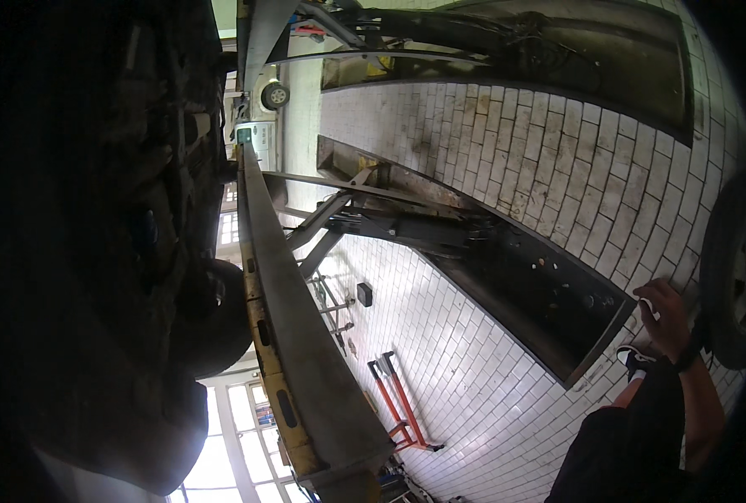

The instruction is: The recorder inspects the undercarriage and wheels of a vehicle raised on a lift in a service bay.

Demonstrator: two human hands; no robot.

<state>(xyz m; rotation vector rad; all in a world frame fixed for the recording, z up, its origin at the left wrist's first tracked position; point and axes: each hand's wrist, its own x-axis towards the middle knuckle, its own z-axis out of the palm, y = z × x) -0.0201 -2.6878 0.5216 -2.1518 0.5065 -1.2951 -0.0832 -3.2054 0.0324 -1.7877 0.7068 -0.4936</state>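
My right hand (663,312) is at the right, low over the tiled floor, beside the near corner of a dark floor pit (549,289). Its fingers are bent inward, and a small whitish patch shows between them, too small to name. A dark band circles the wrist. My left hand is out of the picture. Close to the right hand, at the right rim, stands a dark tyre (735,272). Below the hand show a dark shoe (635,359) and dark clothing (620,448).
The view is tilted sideways. A raised car's dark underside (138,210) fills the left, with a wheel (212,318). A long lift runway (297,335) with yellow edging runs beside it. Lift arms (406,226) rise from the pit. A second pit (641,67) and an orange-red frame (398,407) also show.
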